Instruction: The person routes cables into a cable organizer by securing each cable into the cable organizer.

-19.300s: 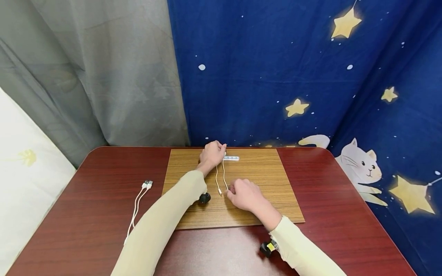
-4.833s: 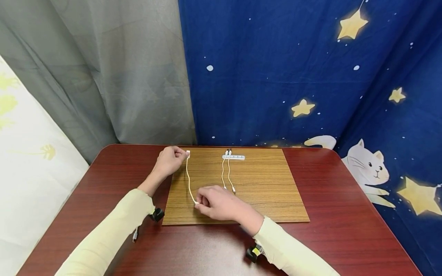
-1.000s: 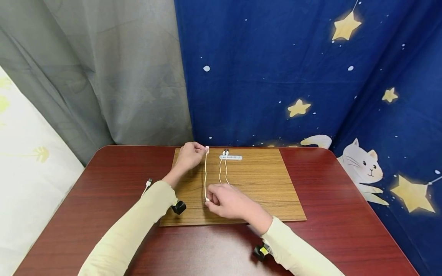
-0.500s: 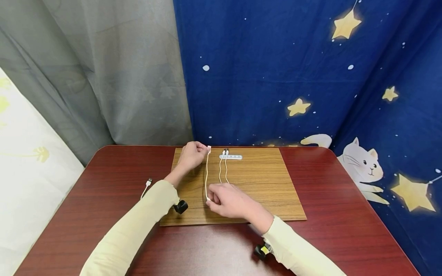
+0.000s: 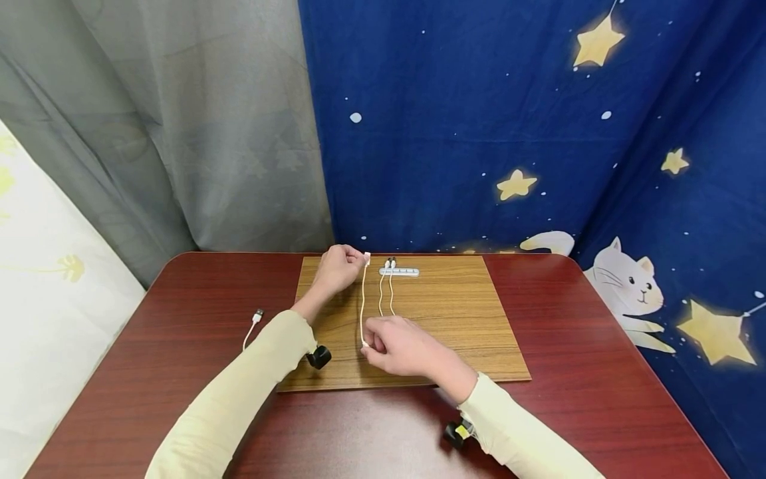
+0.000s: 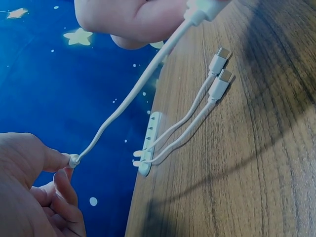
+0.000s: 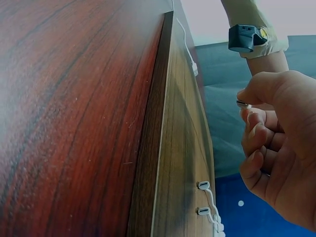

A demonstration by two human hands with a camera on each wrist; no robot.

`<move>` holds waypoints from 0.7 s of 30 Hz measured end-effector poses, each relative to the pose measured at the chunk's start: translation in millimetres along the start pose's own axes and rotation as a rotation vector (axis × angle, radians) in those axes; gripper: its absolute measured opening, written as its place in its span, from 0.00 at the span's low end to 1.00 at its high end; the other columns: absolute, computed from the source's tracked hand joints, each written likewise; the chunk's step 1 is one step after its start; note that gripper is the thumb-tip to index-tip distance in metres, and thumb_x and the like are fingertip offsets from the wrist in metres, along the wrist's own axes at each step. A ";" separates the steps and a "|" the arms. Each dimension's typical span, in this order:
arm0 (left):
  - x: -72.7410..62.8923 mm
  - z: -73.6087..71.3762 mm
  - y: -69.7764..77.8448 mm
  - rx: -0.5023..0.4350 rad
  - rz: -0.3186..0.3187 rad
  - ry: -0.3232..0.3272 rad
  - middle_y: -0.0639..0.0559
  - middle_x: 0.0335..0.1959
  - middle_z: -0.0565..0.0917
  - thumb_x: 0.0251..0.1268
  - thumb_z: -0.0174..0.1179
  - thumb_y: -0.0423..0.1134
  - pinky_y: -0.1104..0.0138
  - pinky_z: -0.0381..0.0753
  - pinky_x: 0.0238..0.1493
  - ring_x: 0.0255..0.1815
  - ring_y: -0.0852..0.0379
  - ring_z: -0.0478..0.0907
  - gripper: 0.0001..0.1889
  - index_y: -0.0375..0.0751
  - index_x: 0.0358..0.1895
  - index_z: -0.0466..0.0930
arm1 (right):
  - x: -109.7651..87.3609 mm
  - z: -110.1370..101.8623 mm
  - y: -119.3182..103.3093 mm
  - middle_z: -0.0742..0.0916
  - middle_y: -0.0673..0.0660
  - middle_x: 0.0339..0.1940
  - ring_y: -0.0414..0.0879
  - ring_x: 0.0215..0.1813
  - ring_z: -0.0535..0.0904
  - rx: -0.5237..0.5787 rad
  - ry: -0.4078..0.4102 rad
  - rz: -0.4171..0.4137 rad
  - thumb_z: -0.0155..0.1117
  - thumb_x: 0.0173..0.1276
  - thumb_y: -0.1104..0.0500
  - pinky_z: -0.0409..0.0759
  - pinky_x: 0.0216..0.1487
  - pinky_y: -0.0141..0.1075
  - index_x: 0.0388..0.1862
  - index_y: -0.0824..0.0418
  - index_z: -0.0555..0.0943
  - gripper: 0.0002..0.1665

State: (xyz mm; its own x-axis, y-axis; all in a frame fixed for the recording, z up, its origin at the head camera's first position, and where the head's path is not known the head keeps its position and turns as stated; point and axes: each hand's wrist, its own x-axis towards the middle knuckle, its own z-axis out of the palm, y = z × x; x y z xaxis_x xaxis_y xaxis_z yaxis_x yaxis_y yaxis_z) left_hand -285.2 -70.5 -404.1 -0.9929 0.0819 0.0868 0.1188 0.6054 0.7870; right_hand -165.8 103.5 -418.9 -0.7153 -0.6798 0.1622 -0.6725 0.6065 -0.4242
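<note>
My left hand (image 5: 338, 267) pinches the USB plug end of a white charging cable (image 5: 362, 303) between thumb and finger, at the back of the wood-grain board. Nearer the front, my right hand (image 5: 402, 346) pinches the cable's small connector (image 7: 242, 104), its other fingers curled. The cable runs lightly bowed between the hands, raised off the board in the left wrist view. Just right of it, a pale cable clip strip (image 5: 408, 272) lies near the back edge. Two more white cables (image 6: 187, 116) sit side by side in its slots at one end, their small connectors (image 6: 219, 89) lying on the board.
Another white cable (image 5: 256, 319) lies on the red-brown table (image 5: 197, 293) left of the board (image 5: 455, 332), partly hidden by the left sleeve. Grey and blue curtains (image 5: 419, 133) hang behind the table. A black camera (image 5: 320, 357) is on my left wrist.
Over the last seconds both hands have carried the cable rightward from the board's left side toward the strip. Since the oldest frame, a second cable stands in the strip; one fewer lies at left.
</note>
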 end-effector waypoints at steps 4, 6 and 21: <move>1.0 2.2 0.6 -0.001 0.004 -0.001 0.49 0.33 0.86 0.72 0.62 0.46 0.63 0.74 0.33 0.33 0.52 0.77 0.13 0.39 0.38 0.85 | -0.4 0.4 1.2 0.75 0.44 0.20 0.36 0.23 0.70 0.007 0.003 -0.001 0.67 0.68 0.55 0.68 0.25 0.32 0.30 0.50 0.73 0.12; 1.1 2.7 1.3 0.000 0.008 0.003 0.49 0.33 0.86 0.72 0.62 0.46 0.63 0.74 0.33 0.33 0.52 0.77 0.12 0.39 0.38 0.85 | -0.7 0.3 1.7 0.75 0.44 0.20 0.35 0.23 0.70 0.007 0.007 -0.002 0.67 0.68 0.55 0.68 0.25 0.32 0.30 0.49 0.73 0.12; 2.8 5.7 1.3 0.005 0.008 0.008 0.49 0.32 0.85 0.72 0.62 0.46 0.63 0.74 0.35 0.34 0.52 0.77 0.13 0.38 0.38 0.85 | -4.1 -3.1 3.7 0.74 0.42 0.19 0.35 0.23 0.70 0.018 0.024 0.009 0.67 0.68 0.55 0.68 0.25 0.32 0.29 0.48 0.72 0.12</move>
State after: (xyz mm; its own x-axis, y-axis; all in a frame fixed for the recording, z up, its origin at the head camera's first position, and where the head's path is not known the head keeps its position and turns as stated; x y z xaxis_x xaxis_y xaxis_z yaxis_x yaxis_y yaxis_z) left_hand -287.8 -65.1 -406.3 -0.9920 0.0798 0.0980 0.1264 0.6091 0.7830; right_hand -166.0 109.8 -418.4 -0.7259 -0.6639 0.1797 -0.6625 0.6047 -0.4420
